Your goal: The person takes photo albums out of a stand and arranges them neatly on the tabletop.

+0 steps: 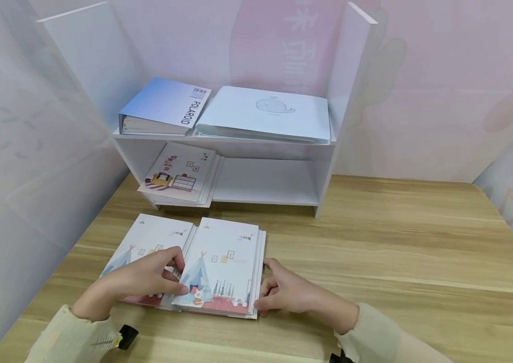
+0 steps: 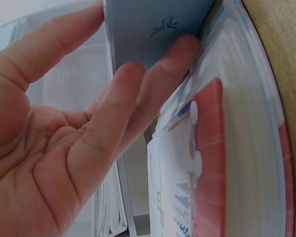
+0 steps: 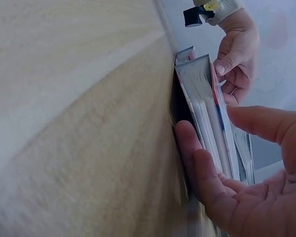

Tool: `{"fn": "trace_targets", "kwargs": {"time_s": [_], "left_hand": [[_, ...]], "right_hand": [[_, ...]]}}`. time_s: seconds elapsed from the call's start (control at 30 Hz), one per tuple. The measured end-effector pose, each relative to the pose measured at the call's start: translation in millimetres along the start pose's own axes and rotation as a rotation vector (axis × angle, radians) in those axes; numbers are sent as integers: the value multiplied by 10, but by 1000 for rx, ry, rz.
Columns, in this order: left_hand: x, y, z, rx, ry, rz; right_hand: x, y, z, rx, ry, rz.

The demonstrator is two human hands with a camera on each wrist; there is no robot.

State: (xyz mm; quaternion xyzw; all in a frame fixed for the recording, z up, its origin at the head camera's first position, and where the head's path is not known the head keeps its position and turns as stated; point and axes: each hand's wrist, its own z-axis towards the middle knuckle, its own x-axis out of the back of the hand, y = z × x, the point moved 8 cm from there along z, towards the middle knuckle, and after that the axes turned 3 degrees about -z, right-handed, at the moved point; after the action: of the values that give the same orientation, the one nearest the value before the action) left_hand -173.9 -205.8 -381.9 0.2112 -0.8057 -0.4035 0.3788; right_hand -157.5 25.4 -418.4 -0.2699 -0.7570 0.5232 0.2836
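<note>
A photo album [image 1: 231, 242] with a tent and a cat on its white cover lies near the front of the wooden table. My left hand [image 1: 149, 275] holds it by the spine side, thumb at the cover and fingers low along the edge. At the opposite edge, my right hand [image 1: 290, 292] grips it with thumb above and fingers below; the right wrist view shows a dark gap under this album [image 3: 200, 89]. Close on its left lies a matching album [image 1: 161, 229], partly covered by my left hand. Its red-bottomed cover and page edges [image 2: 251, 158] fill the right of the left wrist view.
Behind stands a white two-tier shelf [image 1: 267, 199]. On its upper board lie a blue POLAROID album [image 1: 161, 103] and a pale blue whale album [image 1: 265, 113]. Another white album [image 1: 179, 174] lies lower left, jutting past the front edge. Bare wood [image 1: 420, 242] extends to the right.
</note>
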Motion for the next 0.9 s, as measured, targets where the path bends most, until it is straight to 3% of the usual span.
{"fn": "trace_targets", "kwargs": {"time_s": [0.27,0.6,0.9], "left_hand": [[72,42,18,-32,25,65],[142,34,47,-16,64,153],[164,37,52,-13,26,59]], "right_hand": [[47,-4,-53,-22,-17,2],[43,1,-64,-31,-57,15],[67,13,-42,-22,-65,-1]]}}
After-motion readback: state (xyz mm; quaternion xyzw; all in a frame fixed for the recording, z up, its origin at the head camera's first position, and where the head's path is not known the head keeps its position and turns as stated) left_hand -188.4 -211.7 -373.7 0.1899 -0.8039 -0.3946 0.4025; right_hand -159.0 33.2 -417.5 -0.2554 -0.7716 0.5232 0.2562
